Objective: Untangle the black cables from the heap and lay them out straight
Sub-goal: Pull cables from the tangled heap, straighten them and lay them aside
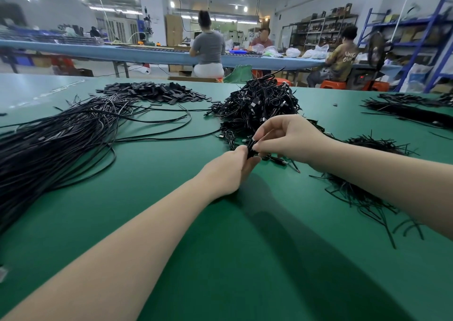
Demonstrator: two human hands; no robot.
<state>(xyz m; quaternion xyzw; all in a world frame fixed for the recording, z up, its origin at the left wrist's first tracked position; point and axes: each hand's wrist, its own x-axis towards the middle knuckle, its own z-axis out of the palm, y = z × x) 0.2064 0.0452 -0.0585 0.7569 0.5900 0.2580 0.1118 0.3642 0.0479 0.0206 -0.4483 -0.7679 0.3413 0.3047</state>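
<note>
A tangled heap of black cables point(257, 105) sits at the middle of the green table point(220, 259). At its near edge my left hand point(228, 171) and my right hand point(286, 139) meet on one small coiled black cable point(250, 149). The left hand grips its lower part. The right hand's thumb and fingers pinch its upper part. A long spread of straightened black cables point(49, 144) lies along the left side of the table.
A pile of flat black sleeves point(152, 91) lies at the back left. Short black ties point(362, 193) are scattered under my right forearm. More cable bundles point(411, 109) lie at the far right. Three people sit at a blue bench behind.
</note>
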